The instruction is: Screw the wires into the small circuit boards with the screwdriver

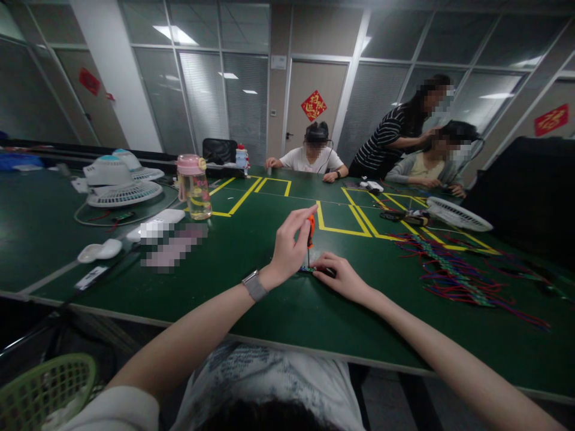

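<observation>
My left hand [290, 242], with a watch on its wrist, is closed round the orange handle of a screwdriver [310, 230], its fingers fairly straight along the handle. The thin shaft points straight down, its tip at a small green circuit board [307, 269] on the table. My right hand [338, 272] grips the board's right side with bent fingers. A dark piece shows under those fingers, its kind unclear. Just behind the board lies something pale and clear-looking [314, 256], partly hidden by my hands.
The green table [251, 311] has yellow tape outlines. Small boards with red and blue wires [462, 272] lie at right, near a white fan part [458, 214]. A pink-lidded bottle [197, 191] and fans [121, 182] stand left. Several people are across the table. A green basket [54, 383] sits below left.
</observation>
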Demonstrator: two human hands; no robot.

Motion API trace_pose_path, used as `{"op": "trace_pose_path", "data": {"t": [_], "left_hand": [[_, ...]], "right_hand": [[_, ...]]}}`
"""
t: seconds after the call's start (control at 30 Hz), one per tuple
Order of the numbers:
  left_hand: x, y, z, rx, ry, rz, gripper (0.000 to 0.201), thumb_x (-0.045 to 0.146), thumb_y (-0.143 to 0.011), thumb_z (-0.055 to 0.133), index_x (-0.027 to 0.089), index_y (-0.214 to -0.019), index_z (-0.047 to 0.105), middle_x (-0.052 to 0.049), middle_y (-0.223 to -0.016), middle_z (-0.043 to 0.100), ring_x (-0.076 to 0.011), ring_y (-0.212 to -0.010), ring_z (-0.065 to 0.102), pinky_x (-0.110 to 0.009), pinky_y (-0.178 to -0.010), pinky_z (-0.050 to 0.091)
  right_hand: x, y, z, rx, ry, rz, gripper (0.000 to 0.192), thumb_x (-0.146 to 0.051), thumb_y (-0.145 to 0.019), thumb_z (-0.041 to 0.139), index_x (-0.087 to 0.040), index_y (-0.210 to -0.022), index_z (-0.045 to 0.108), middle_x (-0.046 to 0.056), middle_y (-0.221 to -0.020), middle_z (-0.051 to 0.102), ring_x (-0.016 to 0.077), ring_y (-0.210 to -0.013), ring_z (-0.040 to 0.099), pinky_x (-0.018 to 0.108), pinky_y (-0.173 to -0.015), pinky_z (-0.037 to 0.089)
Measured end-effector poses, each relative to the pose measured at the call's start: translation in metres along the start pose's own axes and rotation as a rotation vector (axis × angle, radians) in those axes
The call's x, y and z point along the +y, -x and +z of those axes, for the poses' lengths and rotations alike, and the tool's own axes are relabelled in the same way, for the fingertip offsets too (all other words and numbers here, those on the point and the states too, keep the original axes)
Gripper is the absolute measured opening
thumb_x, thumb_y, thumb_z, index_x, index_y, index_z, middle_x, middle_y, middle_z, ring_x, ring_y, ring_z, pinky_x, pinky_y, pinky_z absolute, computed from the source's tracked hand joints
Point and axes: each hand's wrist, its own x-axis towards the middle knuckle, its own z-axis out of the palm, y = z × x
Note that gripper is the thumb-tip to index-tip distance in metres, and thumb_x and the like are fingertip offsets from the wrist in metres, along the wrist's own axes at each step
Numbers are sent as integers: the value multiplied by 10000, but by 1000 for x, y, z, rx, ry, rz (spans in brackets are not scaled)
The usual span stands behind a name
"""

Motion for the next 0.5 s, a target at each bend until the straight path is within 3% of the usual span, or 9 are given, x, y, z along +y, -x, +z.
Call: {"op": "trace_pose_path", "data": {"t": [0.17, 0.3, 0.5], "left_hand": [[0, -1, 1, 20, 30, -18, 246, 213, -936, 509, 209, -1151, 628, -56, -1056, 659, -144, -940, 622, -270, -817, 509], [3, -2, 1, 58, -53, 18, 169, 233, -880, 607, 204, -1030, 678, -26, -914, 589, -112, -791, 573, -241, -747, 496], [1, 0, 1, 3, -4, -2, 309, 221, -974, 417, 213, -1225, 596, -70, -1107, 629, -157, -1042, 593, -302, -907, 473]], "right_hand": [[1, 0, 1, 3, -13, -6, 158, -198, -859, 593, -170, -964, 707, 64, -873, 637, 182, -812, 604, 316, -766, 487], [1, 0, 0, 2, -11, -5, 157, -198, -861, 589, -173, -962, 706, 66, -894, 639, 184, -833, 603, 324, -783, 485], [0, 0, 0, -7, -12, 7, 169, -214, -867, 584, -170, -976, 706, 68, -889, 637, 182, -821, 602, 327, -778, 488]]}}
